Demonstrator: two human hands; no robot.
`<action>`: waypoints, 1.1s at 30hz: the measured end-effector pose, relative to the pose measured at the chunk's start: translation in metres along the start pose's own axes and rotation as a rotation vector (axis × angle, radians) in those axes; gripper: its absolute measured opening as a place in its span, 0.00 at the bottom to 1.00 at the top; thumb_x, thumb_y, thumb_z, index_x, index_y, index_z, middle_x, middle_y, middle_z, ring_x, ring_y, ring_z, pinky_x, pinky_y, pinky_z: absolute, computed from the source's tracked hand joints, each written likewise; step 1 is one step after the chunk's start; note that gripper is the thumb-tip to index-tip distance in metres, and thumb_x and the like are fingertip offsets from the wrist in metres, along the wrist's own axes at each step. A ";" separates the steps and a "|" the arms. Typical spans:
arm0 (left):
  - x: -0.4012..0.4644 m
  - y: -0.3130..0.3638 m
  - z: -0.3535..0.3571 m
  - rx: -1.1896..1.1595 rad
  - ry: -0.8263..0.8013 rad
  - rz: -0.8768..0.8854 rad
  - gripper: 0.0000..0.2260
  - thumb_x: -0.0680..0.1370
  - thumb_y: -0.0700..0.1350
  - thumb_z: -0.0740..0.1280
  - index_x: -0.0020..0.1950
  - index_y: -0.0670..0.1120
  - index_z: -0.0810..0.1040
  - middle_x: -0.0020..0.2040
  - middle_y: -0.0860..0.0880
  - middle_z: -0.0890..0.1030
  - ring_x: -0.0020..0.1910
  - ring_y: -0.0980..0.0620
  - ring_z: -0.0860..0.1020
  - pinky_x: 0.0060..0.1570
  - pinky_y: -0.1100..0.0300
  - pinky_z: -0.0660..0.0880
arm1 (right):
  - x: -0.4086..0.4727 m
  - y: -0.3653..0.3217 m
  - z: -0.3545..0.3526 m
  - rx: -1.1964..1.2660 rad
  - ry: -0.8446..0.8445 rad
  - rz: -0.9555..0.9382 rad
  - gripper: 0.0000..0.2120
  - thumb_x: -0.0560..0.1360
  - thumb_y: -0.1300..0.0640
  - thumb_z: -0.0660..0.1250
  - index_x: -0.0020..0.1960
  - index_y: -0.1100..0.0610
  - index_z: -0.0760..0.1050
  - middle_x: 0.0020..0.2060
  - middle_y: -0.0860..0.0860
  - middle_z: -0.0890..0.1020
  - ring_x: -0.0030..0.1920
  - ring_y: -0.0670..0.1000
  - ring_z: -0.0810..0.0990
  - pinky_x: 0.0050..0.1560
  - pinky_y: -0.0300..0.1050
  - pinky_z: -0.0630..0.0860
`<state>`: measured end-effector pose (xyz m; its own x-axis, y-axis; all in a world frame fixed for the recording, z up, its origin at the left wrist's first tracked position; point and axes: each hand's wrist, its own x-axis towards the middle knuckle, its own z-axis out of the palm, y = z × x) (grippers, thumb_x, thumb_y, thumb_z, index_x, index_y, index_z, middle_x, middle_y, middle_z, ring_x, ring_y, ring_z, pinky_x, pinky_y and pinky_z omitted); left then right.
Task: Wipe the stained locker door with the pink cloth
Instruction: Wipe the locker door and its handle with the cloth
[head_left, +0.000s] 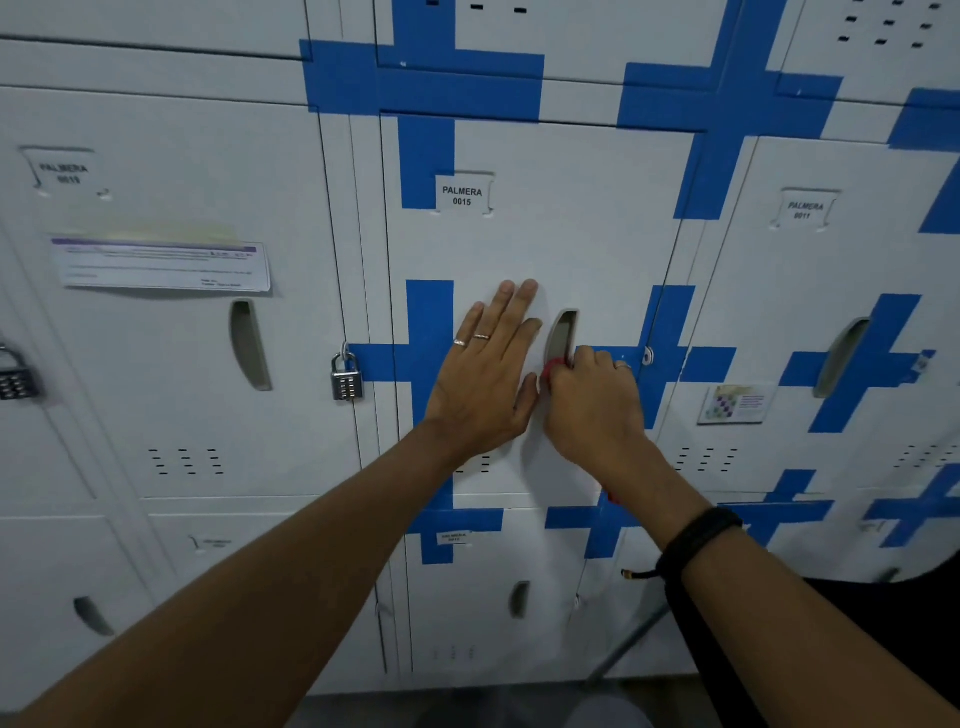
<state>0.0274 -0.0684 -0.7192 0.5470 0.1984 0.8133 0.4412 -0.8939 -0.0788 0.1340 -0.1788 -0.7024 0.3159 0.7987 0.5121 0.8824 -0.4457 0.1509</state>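
Note:
The white locker door (561, 244) in the middle carries blue cross stripes and a label reading PALMERA 0015. My left hand (485, 374) lies flat on it with fingers spread, just left of the recessed handle (562, 335). My right hand (592, 400) is closed around the pink cloth (551, 370) and presses it at the lower end of the handle. Only a small fold of cloth shows by the thumb, and a strip hangs under the wrist. Any stain under the hands is hidden.
A combination padlock (346, 378) hangs on the left neighbour's latch, and another padlock (15, 376) sits at the far left. A paper notice (161, 265) is stuck on the left locker, a small sticker (737, 402) on the right one. Lower lockers run below.

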 end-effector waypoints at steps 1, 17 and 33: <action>0.000 0.001 -0.002 0.001 -0.005 -0.002 0.26 0.83 0.51 0.65 0.80 0.41 0.70 0.88 0.42 0.56 0.88 0.42 0.51 0.87 0.45 0.49 | 0.001 0.003 -0.005 0.035 -0.025 0.006 0.13 0.81 0.52 0.62 0.58 0.58 0.80 0.51 0.57 0.80 0.55 0.59 0.78 0.57 0.55 0.74; -0.007 -0.007 0.001 0.074 -0.072 0.017 0.30 0.81 0.51 0.65 0.82 0.42 0.66 0.88 0.42 0.53 0.88 0.42 0.49 0.87 0.44 0.50 | -0.017 0.015 0.025 0.341 0.156 0.022 0.19 0.81 0.52 0.67 0.69 0.58 0.77 0.48 0.56 0.76 0.48 0.54 0.70 0.45 0.46 0.68; -0.019 0.095 0.012 -1.055 -0.228 -0.861 0.17 0.84 0.66 0.61 0.60 0.54 0.78 0.52 0.53 0.85 0.52 0.54 0.84 0.58 0.55 0.82 | -0.051 0.043 0.034 0.623 0.035 -0.003 0.15 0.83 0.49 0.65 0.63 0.58 0.75 0.49 0.46 0.75 0.43 0.43 0.77 0.43 0.32 0.76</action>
<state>0.0679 -0.1516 -0.7489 0.5274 0.8079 0.2629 0.0099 -0.3153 0.9489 0.1675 -0.2252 -0.7507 0.3108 0.7814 0.5411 0.9243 -0.1158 -0.3637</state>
